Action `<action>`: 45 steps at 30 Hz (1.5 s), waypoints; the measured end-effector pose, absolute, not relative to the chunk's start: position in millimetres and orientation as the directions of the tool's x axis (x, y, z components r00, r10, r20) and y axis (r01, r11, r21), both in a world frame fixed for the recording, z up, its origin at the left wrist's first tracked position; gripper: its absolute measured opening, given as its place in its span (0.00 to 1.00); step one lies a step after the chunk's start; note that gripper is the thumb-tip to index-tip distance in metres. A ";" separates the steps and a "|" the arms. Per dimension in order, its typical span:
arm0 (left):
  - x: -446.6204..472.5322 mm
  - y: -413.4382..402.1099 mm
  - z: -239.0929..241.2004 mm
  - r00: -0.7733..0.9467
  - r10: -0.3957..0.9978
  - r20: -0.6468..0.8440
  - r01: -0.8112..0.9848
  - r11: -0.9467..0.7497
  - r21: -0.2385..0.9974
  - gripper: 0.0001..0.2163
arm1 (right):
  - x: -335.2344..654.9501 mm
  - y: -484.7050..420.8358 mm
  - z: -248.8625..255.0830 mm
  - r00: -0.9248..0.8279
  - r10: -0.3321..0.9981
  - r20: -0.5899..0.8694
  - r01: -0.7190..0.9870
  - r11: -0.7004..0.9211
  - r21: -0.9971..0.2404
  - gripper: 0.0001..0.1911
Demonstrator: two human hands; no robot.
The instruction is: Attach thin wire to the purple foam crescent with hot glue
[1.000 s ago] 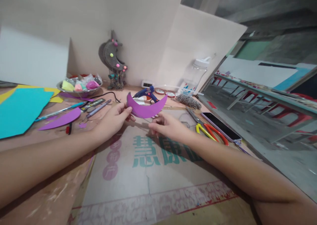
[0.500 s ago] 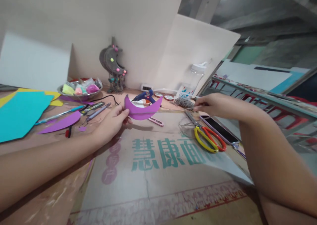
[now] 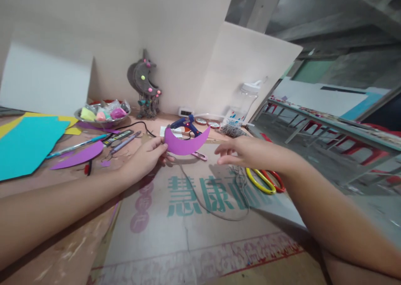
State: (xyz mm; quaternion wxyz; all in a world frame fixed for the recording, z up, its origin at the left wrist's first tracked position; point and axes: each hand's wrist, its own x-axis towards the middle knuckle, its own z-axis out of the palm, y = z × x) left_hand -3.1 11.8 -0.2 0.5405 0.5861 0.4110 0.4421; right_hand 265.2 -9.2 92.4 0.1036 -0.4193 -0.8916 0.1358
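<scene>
The crescent [image 3: 187, 147] looks like smooth, matt card. Toward the bench's [image 3: 46, 251] near edge, printed cardboard [image 3: 163, 245] is matt; toward the right edge, 2 scissor handles [image 3: 268, 191] are glossy plastic. Along the far edge: shiny metal bowl [image 3: 100, 123], clear plastic bottle [image 3: 246, 99].

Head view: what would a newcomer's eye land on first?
The vivid purple crescent near the centre, held in the left hand. Next, the bright turquoise sheet at the left edge, and the grey moon-shaped ornament with coloured balls, at the back, left of centre.
</scene>
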 end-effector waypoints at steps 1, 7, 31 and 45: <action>-2.8 10.9 -1.0 0.297 0.951 0.087 0.008 -0.094 0.996 0.08 | 258.2 -3.5 83.8 -0.620 0.776 0.115 0.714 0.619 -0.328 0.14; 0.7 4.4 1.5 0.347 0.924 0.160 0.000 -0.171 0.985 0.05 | 223.5 18.0 15.7 -0.385 0.893 0.232 0.441 0.399 -0.804 0.16; -1.9 9.0 -2.5 0.523 0.826 0.210 0.225 -0.372 0.901 0.14 | 209.9 9.9 -8.5 -0.688 0.605 0.400 0.525 0.796 -0.301 0.16; -5.0 -0.1 1.0 0.605 0.731 0.318 0.371 -0.611 0.700 0.18 | 210.9 3.9 -10.1 -0.653 0.610 0.449 0.548 0.790 -0.275 0.14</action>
